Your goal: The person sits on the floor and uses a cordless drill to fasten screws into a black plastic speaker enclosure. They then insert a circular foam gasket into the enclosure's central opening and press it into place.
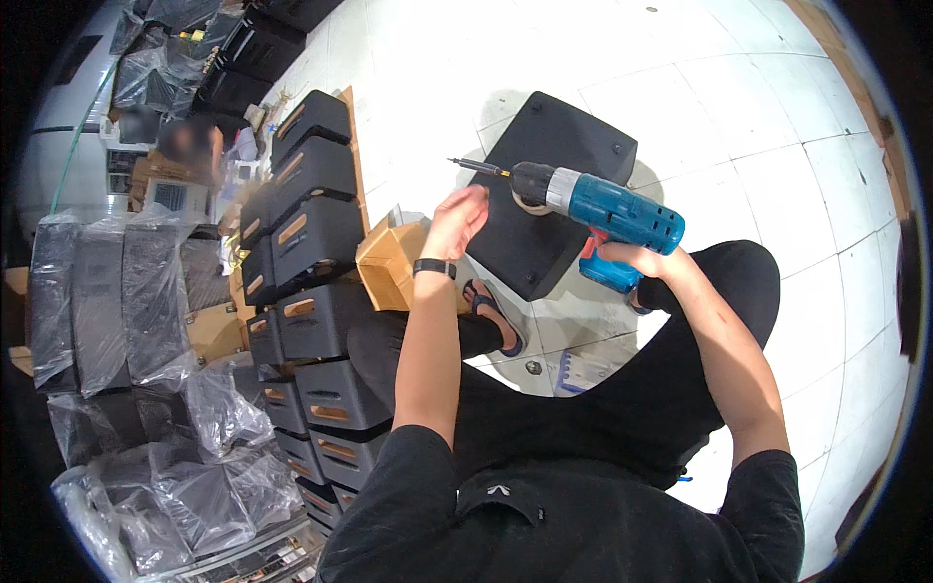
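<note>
My right hand (637,257) grips the handle of a blue cordless drill (622,209), held level with its nose to the left. A long dark bit (476,167) sticks out of the drill's chuck. My left hand (461,220), with a dark band on its wrist, is just below the bit's tip and apart from it. Its fingers are curled together; whatever they may hold is hidden. Under the drill, a black box (515,243) with small round feet at its corners lies on the floor. A pale ring (530,205), partly hidden by the drill, shows over the box.
An open cardboard box (394,255) stands by my left foot. Stacked black boxes with slots (316,233) line the left side, with plastic-wrapped boxes (151,301) beyond. Another person (194,146) is at the far left. White floor tiles (768,107) spread ahead and right.
</note>
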The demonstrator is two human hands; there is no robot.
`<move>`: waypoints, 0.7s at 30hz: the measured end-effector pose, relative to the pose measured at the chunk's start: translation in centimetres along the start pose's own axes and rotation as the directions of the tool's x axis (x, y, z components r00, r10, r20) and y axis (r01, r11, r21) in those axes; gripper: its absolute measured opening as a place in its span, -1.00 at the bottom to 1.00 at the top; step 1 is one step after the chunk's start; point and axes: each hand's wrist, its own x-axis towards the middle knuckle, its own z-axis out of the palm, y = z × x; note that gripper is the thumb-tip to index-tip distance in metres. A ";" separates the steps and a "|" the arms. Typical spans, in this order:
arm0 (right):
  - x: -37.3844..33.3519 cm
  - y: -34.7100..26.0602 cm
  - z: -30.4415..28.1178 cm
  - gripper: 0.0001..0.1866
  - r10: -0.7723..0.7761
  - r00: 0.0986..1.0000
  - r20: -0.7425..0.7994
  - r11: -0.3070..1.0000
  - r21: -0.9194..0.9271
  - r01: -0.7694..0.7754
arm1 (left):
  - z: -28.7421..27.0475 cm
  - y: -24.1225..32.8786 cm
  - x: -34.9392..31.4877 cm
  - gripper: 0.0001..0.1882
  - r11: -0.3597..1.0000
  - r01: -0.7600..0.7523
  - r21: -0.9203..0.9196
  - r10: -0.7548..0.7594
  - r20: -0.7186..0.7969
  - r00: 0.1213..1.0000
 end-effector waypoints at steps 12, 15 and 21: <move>-4.6 1.9 -1.7 -0.51 0.163 0.986 0.031 0.986 0.030 -0.164 | -2.7 -9.2 1.3 -0.75 0.609 -0.402 0.684 0.588 -0.049 0.807; -5.4 4.3 -2.3 -0.53 0.173 0.982 0.070 0.984 0.041 -0.176 | -1.3 -4.5 -4.4 -0.71 0.498 -0.538 0.680 0.570 0.211 0.794; -6.0 3.0 -1.8 -0.58 0.238 0.959 0.152 0.966 -0.140 -0.218 | -3.1 -6.4 -8.3 -0.59 0.209 -0.682 0.701 0.646 0.425 0.634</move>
